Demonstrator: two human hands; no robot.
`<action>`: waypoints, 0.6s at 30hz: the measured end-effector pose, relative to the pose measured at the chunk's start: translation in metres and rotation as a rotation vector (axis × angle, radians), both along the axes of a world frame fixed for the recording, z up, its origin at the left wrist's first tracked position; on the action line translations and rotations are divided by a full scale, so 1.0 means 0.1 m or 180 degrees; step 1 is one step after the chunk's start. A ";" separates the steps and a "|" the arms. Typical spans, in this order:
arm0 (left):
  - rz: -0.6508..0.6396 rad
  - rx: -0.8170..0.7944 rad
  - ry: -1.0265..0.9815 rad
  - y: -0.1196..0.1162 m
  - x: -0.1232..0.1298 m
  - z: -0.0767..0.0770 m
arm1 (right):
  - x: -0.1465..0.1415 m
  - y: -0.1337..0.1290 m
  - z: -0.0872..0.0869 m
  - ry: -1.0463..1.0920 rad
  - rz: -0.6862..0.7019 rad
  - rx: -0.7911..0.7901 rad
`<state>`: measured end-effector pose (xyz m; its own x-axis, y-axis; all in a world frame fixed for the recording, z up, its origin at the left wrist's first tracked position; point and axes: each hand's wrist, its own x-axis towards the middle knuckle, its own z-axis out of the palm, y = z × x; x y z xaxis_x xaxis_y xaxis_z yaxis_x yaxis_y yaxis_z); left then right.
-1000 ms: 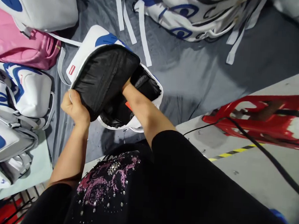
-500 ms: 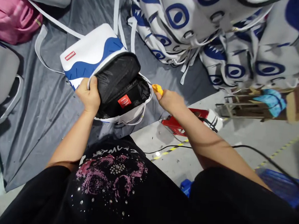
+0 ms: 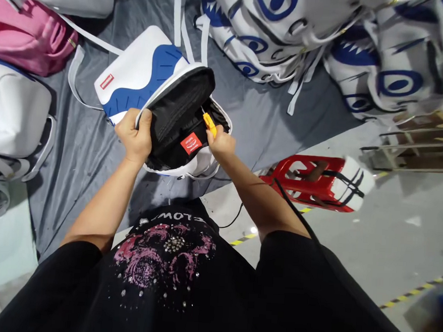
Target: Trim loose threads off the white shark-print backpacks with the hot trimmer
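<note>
A white and blue backpack (image 3: 131, 71) lies unzipped on the grey cloth, its black lining and a red label (image 3: 191, 143) exposed. My left hand (image 3: 135, 135) is closed on the edge of its raised flap, thumb on top. My right hand (image 3: 222, 142) is closed around a small yellow-handled cutter (image 3: 209, 123) with a thin metal tip. The tip points into the mouth of the backpack, over the black lining. Whether it touches the lining I cannot tell.
Grey cloth (image 3: 91, 177) covers the work surface. Several white and blue backpacks (image 3: 253, 36) with eye prints are piled at the back right. A pink backpack (image 3: 33, 39) and white ones stand left. A red plastic stool (image 3: 300, 179) and a black cable are at the right.
My right hand has moved left with the yellow cutter, from beside the backpack's right rim to over its opening. My left hand still grips the flap. The view has shifted slightly.
</note>
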<state>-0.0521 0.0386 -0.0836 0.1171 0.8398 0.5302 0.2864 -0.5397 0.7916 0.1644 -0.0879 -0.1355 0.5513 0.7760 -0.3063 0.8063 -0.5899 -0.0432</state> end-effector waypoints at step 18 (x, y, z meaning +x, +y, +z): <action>0.0012 -0.0321 0.0259 0.06 0.06 0.17 | -0.26 0.00 -0.16 0.0979 -0.0824 0.0585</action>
<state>-0.0461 0.0446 -0.0662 0.1530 0.8889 0.4318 0.3538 -0.4572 0.8160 0.1389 -0.0878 -0.1513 0.6393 0.6813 -0.3564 0.5662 -0.7308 -0.3813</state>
